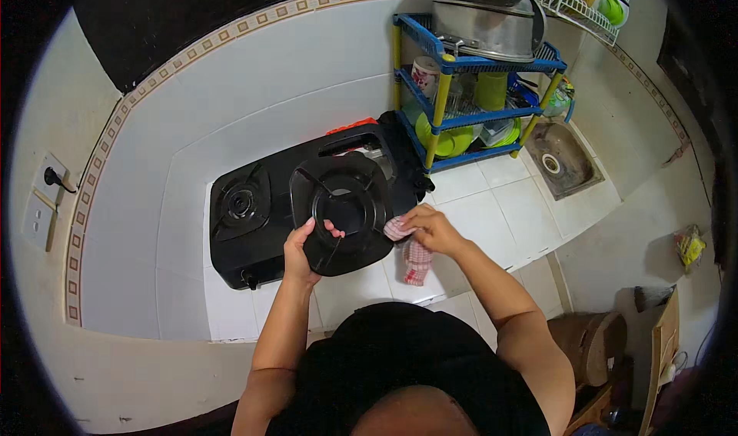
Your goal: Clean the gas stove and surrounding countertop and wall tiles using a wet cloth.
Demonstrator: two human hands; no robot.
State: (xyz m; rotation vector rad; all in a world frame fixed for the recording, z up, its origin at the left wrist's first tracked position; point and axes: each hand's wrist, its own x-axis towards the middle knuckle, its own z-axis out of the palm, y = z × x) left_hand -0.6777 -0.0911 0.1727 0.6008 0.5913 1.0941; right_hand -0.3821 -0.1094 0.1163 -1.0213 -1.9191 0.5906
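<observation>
My left hand (301, 250) grips the near left side of a black pan support (369, 257) from a gas stove, its thumb on top and fingertips showing through the central hole. The support is lifted in front of the stove's right half. In my right hand (435, 228) is a red-and-white checked cloth (418, 260), one part pressed to the support's right edge and the rest hanging down. Behind them stands a black two-burner gas stove (271, 263). Its left burner (239, 203) carries its own pan support; the right burner is largely hidden.
A blue-and-yellow plastic rack (439, 113) stands right of the stove, holding dishes and a large metal pot (484, 29). Beyond it, a small sink (562, 159) is set into the white tiled counter (478, 220). A plugged socket (52, 176) is on the left wall.
</observation>
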